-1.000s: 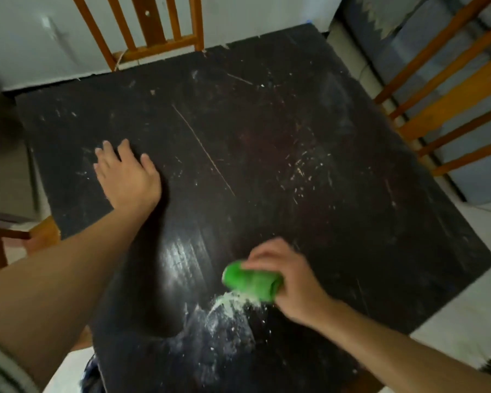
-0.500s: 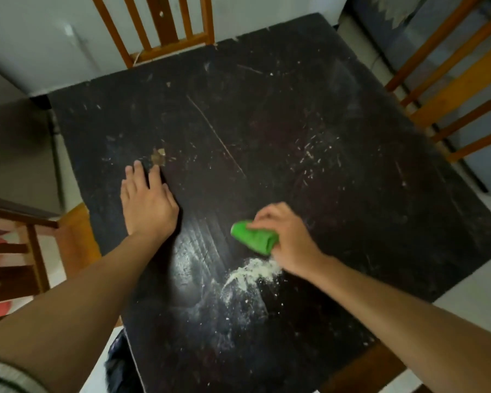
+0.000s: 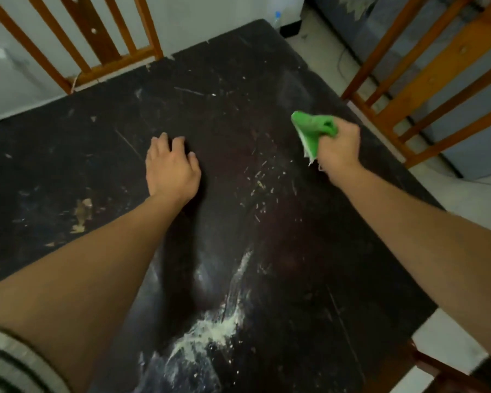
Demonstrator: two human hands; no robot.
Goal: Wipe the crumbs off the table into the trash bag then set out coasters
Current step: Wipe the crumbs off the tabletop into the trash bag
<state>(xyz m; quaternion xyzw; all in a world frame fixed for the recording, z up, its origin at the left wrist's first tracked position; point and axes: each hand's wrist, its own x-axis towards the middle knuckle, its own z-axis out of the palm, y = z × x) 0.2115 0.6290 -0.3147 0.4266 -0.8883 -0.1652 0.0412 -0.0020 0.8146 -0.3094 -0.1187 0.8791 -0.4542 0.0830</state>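
Note:
A scratched black table (image 3: 91, 154) fills the view. My right hand (image 3: 339, 147) is raised at the table's right side, closed around a bunched green cloth (image 3: 312, 130). My left hand (image 3: 170, 168) rests palm down near the table's middle, fingers spread, holding nothing. A swept pile of pale crumbs (image 3: 210, 333) lies near the front edge, with a streak leading up from it. Loose crumbs (image 3: 260, 185) are scattered between my two hands. No trash bag or coasters show in the frame.
A wooden chair back (image 3: 102, 52) stands at the table's far edge and another wooden chair (image 3: 425, 80) at the right. A worn pale patch (image 3: 81, 214) marks the table's left part. White floor tiles (image 3: 448, 336) lie beyond the front right corner.
My right hand has lifted the green cloth from beside the crumb pile up and away to the table's right side. My left hand has shifted toward the middle. The camera has moved closer.

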